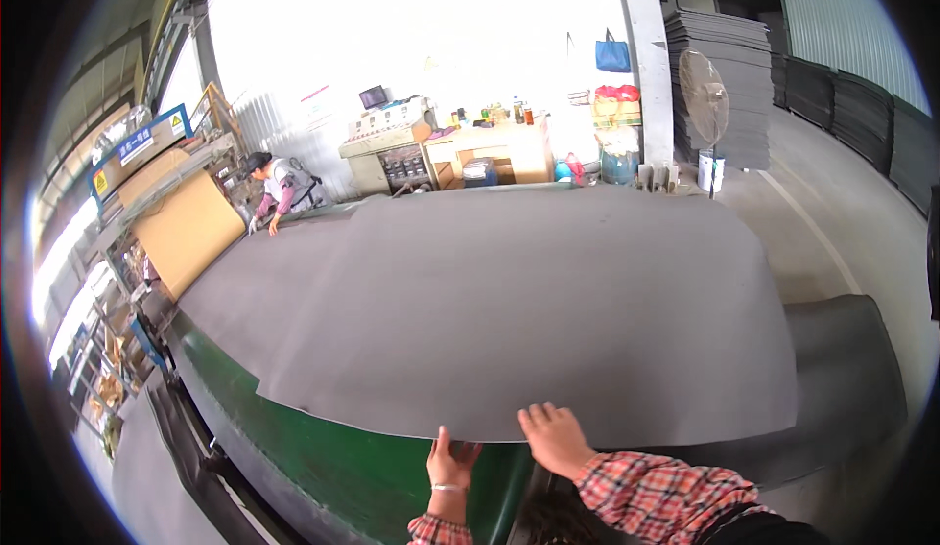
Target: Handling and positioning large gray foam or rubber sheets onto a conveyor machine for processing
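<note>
A large grey sheet (529, 300) with rounded far corners lies in front of me, its near edge at my hands. My left hand (451, 465) holds that edge from below, the thumb up at the rim and the fingers partly hidden under the sheet. To its right, my right hand (556, 439) grips the same edge, fingers on the top face; its thumb cannot be seen. Another grey sheet (255, 266) extends leftward from beneath this one, toward a machine with a tan roll surface (191, 227).
A green conveyor bed (333, 447) runs under the sheets. At the far left a co-worker (286, 188) bends over the material. Dark sheets (847, 369) hang at the right. Behind stand a control console (387, 134), a wooden desk (499, 143), a fan (705, 99) and stacked grey sheets (739, 75).
</note>
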{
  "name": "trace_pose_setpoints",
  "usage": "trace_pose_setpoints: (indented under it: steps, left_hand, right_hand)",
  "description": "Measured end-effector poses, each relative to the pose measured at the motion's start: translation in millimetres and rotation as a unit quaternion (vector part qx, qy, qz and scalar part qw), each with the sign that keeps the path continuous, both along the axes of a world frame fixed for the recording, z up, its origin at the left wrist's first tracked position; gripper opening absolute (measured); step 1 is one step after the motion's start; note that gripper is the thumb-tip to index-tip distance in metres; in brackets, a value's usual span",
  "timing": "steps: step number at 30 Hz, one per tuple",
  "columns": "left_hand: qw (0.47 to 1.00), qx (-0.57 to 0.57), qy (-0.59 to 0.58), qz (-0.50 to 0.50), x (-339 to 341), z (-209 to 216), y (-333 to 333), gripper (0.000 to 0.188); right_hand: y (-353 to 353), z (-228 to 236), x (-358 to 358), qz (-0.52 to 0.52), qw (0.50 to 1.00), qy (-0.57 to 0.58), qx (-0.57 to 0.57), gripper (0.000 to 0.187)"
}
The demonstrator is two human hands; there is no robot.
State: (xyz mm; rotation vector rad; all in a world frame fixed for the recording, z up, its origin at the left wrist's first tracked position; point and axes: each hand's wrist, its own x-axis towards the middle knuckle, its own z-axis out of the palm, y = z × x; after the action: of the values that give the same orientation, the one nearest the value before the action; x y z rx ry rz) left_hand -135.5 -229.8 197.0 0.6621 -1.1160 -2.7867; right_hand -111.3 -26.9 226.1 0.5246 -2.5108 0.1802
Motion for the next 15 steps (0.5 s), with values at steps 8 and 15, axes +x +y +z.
trace_pose_setpoints:
  steps: [8, 15]
  left_hand:
    - [0.954, -0.254, -0.128, 0.094, -87.6, -59.0, -108.4, 0.014]
    - [0.552, -0.770, -0.292, -0.130, -133.0, -89.3, -231.0, 0.023]
  right_hand:
    - [46.1, -85.9, 35.5, 0.004, 0.998, -0.065, 0.017, 0.051]
    - [31.9, -82.4, 54.5, 0.051, 0.993, -0.103, 0.005, 0.055]
